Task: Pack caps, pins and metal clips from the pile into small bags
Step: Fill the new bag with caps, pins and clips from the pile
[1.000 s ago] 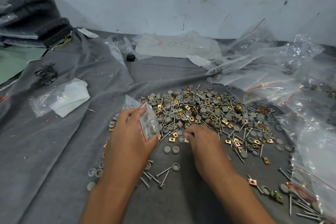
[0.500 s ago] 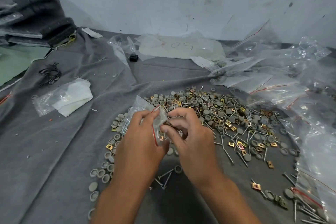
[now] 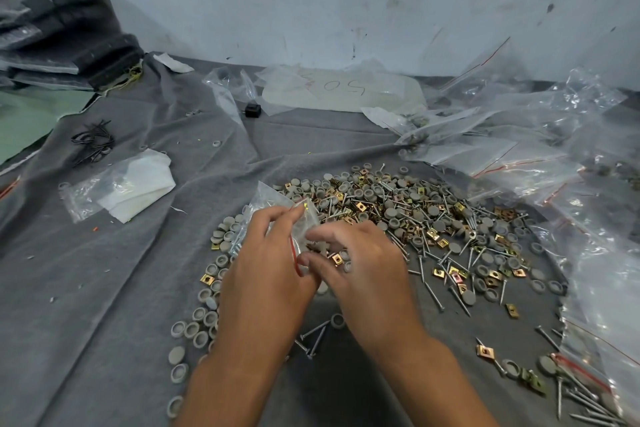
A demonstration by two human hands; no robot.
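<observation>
Nearest the camera, the left hand [image 3: 266, 274] pinches a small clear bag [image 3: 277, 208] at its red-striped mouth, fingers curled round it. The right hand [image 3: 360, 263] meets that mouth, fingertips bunched on small parts — a gold clip and a grey cap show between them. Beyond lies the pile [image 3: 398, 215] of caps, pins and clips on grey cloth [image 3: 104, 288] — more bags [image 3: 540, 163] rest far right.

Matt grey cloth [image 3: 104, 288]; glossy clear plastic bag [image 3: 273, 201]; shiny metal pins [image 3: 433, 295].
</observation>
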